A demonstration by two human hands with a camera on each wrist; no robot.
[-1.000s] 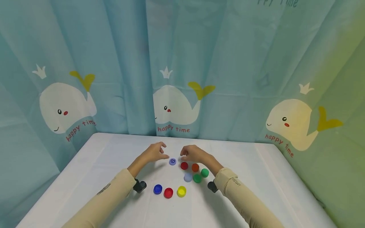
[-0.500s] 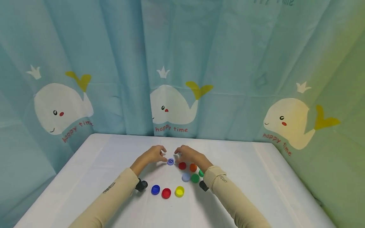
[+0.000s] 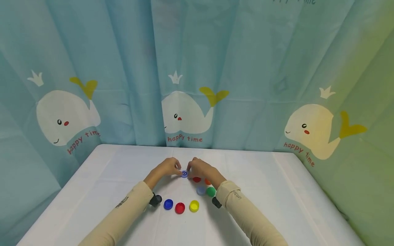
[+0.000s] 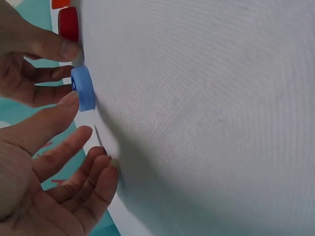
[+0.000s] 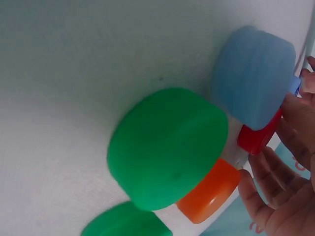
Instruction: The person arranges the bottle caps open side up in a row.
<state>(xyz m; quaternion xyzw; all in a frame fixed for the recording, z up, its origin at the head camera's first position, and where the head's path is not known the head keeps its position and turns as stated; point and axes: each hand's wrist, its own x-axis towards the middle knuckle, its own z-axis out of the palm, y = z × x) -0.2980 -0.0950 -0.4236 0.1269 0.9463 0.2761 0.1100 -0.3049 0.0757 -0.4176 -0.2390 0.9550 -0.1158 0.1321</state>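
Can see a violet-blue cap (image 3: 184,174) lying on the white bench (image 3: 261,191) between left hand (image 3: 168,166) and right hand (image 3: 199,168), marked on top with a dark 6-shaped curl. Find left fingers (image 4: 64,151) spread apart, with thumb tip at the cap's edge; see right fingers (image 5: 266,177) parted and slightly bent close by, but cannot fairly tell from these angles whether touching it. Note a red cap (image 3: 196,180) and orange cap (image 3: 208,182) beside the right hand, lilac cap (image 3: 201,190) and green cap (image 3: 210,191) nearer, then a hollow-side-up row: blue cap (image 3: 168,204), front red cap (image 3: 180,208), yellow cap (image 3: 194,206). Read "happy time" in red under each whale (image 3: 191,116) on the curtain (image 3: 261,51); cannot read the small print on left sleeve (image 3: 123,215) or right sleeve (image 3: 250,213).
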